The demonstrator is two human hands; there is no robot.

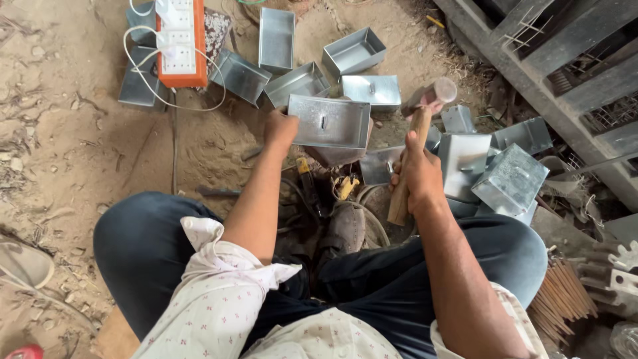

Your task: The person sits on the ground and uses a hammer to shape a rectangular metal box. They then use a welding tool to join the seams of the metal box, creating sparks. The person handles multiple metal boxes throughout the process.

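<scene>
We cannot see the fingers of our left hand; they sit behind the edge of the metal box. The box covers most of the dark block under it. Our right hand wraps the middle of the hammer handle, hiding that stretch. The orange power strip is cut off by the top edge, the sandal by the left edge.
</scene>
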